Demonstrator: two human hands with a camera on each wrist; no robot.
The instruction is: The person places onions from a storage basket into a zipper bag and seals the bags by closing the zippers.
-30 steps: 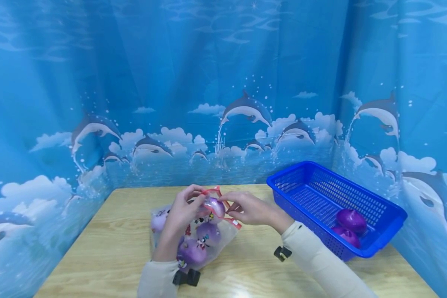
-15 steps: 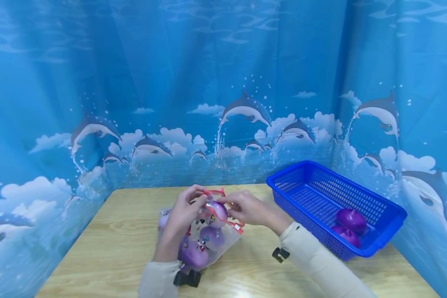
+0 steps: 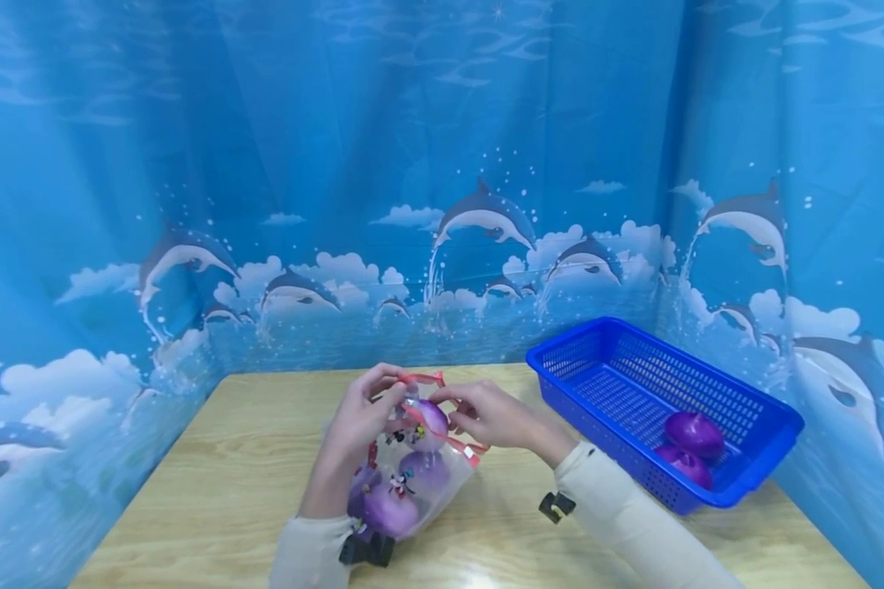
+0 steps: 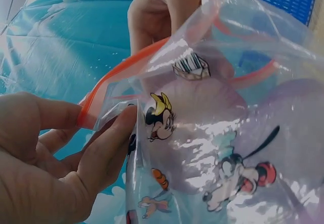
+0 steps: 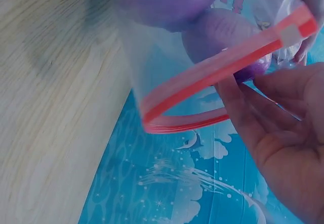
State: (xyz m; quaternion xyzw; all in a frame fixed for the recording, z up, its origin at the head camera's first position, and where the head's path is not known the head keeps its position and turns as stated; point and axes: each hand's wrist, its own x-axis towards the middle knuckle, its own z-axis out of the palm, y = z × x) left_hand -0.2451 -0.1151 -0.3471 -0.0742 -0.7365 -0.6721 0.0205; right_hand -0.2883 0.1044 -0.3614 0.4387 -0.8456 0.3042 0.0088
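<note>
At the left, above the wooden table (image 3: pixel 228 458), our left hand (image 3: pixel 359 421) pinches the edge of a clear, cartoon-printed bag (image 3: pixel 453 470) holding purple onions (image 3: pixel 393 514). One onion (image 3: pixel 433 415) shows at its red-rimmed mouth. Our right hand (image 3: pixel 489 415) has its fingertips there; we cannot tell whether they grip onion or rim. Farther right, two more onions (image 3: pixel 695 433) lie inside the blue basket (image 3: pixel 597 438).
</note>
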